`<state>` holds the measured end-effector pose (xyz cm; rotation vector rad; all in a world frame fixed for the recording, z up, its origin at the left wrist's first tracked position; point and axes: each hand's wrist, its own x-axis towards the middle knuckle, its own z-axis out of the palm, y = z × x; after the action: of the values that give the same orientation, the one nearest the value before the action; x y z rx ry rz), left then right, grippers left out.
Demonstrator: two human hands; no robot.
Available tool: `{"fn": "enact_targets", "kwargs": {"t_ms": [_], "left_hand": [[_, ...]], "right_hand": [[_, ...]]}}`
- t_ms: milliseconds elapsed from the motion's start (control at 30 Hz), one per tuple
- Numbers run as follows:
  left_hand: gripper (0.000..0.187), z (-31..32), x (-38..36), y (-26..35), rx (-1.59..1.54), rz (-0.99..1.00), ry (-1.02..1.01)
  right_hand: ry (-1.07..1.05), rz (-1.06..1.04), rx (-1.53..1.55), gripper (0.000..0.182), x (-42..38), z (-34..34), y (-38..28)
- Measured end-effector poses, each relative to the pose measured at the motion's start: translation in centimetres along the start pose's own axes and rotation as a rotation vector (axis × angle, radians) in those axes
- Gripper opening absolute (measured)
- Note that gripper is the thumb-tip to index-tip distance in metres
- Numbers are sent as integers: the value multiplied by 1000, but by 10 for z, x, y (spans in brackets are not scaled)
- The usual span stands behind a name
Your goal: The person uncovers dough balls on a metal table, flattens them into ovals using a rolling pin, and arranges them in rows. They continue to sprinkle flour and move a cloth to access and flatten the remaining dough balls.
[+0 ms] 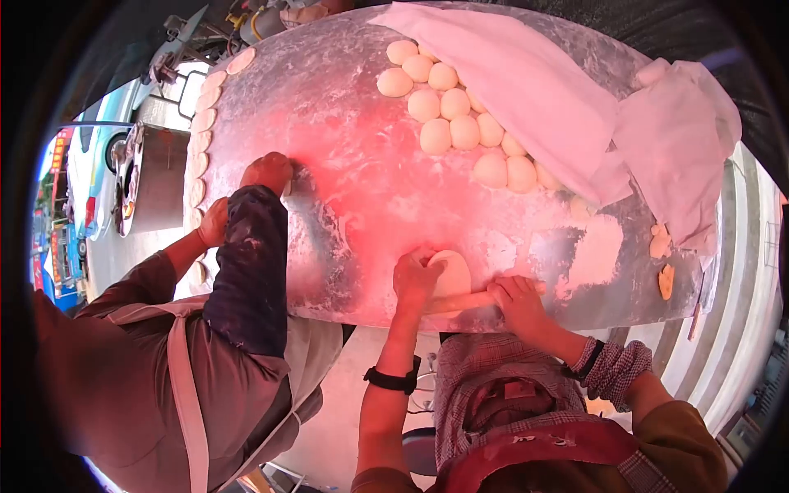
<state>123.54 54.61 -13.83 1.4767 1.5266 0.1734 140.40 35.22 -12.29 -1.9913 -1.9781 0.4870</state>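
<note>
My left hand [415, 279] and my right hand [518, 300] press down on a wooden rolling pin [467, 302] near the front edge of the floured metal table [345, 164]. The pin lies across a flattened piece of dough [450, 273], which sticks out beyond it between my hands. A black band sits on my left wrist. Several round dough balls [452, 107] are grouped further back on the table, partly under a pink cloth [526, 82].
A co-worker in an apron stands at my left, with one hand [267, 171] on the table and the other hand [215, 222] at its rim. Flat dough discs [201, 140] line the left rim. Small dough scraps [664, 279] lie at right.
</note>
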Motion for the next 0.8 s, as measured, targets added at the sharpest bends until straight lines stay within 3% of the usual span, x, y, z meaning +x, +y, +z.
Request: {"fn": "enact_targets", "kwargs": {"t_ms": [67, 100, 167, 267, 300, 333, 400, 433, 500, 533, 600, 633, 667, 733, 800], "left_hand": [[37, -16, 30, -6, -233, 73, 201], [48, -32, 25, 31, 223, 204, 589], [61, -17, 41, 57, 290, 558, 661], [51, 57, 61, 97, 159, 983, 187], [47, 82, 66, 110, 206, 1068, 123], [47, 96, 67, 111, 200, 1077, 115], [51, 112, 62, 117, 335, 826, 7], [51, 112, 54, 110, 340, 827, 1], [55, 82, 17, 110, 457, 438, -208], [55, 89, 23, 99, 470, 442, -198], [61, 103, 29, 64, 314, 904, 341], [62, 118, 27, 61, 329, 895, 229], [62, 131, 19, 61, 344, 891, 241], [61, 157, -1, 54, 25, 846, 57], [61, 153, -23, 37, 59, 849, 56]], "right_hand": [[-4, 104, 51, 40, -22, -20, 2], [-14, 200, 118, 39, -34, -26, 2], [30, 290, 119, 38, -57, -28, 7], [79, 418, 143, 34, -71, -36, 4], [84, 458, 165, 32, -75, -40, 4], [90, 468, 158, 32, -80, -41, 5], [70, 551, 203, 33, -95, -44, 4], [71, 557, 208, 33, -105, -43, 4], [99, 633, 262, 35, -124, -40, 4], [110, 628, 274, 35, -128, -39, 8], [82, 709, 346, 36, -142, -35, 2], [73, 703, 367, 36, -145, -33, 0], [79, 677, 373, 36, -143, -32, 3], [79, 657, 375, 37, -144, -37, 4], [20, 616, 335, 38, -146, -48, 9]]}}
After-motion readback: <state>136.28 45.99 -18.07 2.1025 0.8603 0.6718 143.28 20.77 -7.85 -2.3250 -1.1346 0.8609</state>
